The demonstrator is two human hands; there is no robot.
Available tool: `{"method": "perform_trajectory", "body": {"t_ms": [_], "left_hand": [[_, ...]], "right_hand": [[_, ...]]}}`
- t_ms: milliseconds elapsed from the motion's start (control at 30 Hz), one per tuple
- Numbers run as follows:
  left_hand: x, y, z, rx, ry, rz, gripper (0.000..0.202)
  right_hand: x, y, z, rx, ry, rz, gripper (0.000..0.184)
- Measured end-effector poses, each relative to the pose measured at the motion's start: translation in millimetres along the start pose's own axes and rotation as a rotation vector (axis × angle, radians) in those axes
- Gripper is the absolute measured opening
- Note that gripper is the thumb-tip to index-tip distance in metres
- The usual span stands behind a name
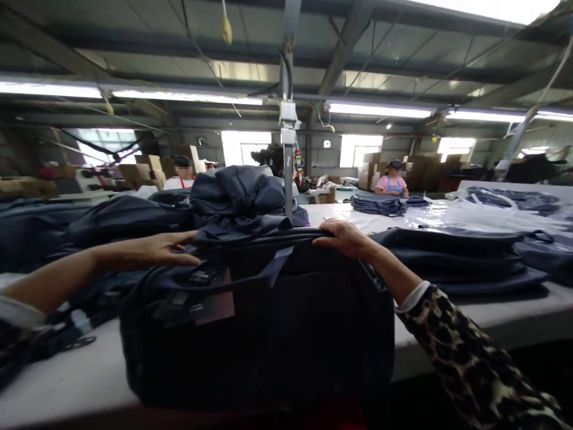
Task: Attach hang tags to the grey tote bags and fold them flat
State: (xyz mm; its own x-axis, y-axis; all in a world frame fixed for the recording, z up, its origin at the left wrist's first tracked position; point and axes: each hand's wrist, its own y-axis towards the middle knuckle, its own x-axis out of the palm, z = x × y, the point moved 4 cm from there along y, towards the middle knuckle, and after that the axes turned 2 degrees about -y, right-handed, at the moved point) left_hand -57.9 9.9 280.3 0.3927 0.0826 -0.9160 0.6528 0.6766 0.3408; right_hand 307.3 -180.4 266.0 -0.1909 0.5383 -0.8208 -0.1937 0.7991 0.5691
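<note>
Centrally placed item: dark navy bag (pixel 286 340), at the near edge of the white table (pixel 514 310), 6 o'clock in the view.
Left hand (pixel 152 251): laid flat on the bag's top at its 10 o'clock corner, fingers stretched out and released, nothing grasped.
Right hand (pixel 342 237): fingers curled over the bag's top edge at 1 o'clock, grasping it; leopard-print sleeve (pixel 470 358) running off toward 4 o'clock.
Strap (pixel 278 266): hanging slack down the bag's front, between both hands.
Tag (pixel 215 301): reddish-brown card against the bag's front, just below the left hand.
Pile of bags (pixel 242 194): heaped at 12 o'clock, directly behind the bag.
Flat stack of bags (pixel 465 260): at 3 o'clock, just beside the right wrist.
Co-worker in white (pixel 182 176): far off at 11 o'clock.
Co-worker in pink (pixel 394 184): far off at 1 o'clock; hands too small to tell.
</note>
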Motion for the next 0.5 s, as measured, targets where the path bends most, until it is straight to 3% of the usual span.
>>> {"method": "perform_trajectory", "body": {"t_ms": [200, 333, 500], "left_hand": [[46.2, 6.4, 1.8, 0.18, -0.101, -0.226, 0.101], [49.3, 11.9, -2.9, 0.164, -0.335, -0.368, 0.084], [41.5, -4.0, -19.7, 0.151, -0.538, -0.338, 0.084]], "right_hand": [[4.8, -17.5, -0.5, 0.053, 0.051, -0.023, 0.042], [2.8, -23.2, 0.1, 0.098, 0.094, -0.053, 0.045], [12.5, -36.6, 26.9, 0.272, 0.086, -0.058, 0.049]]}}
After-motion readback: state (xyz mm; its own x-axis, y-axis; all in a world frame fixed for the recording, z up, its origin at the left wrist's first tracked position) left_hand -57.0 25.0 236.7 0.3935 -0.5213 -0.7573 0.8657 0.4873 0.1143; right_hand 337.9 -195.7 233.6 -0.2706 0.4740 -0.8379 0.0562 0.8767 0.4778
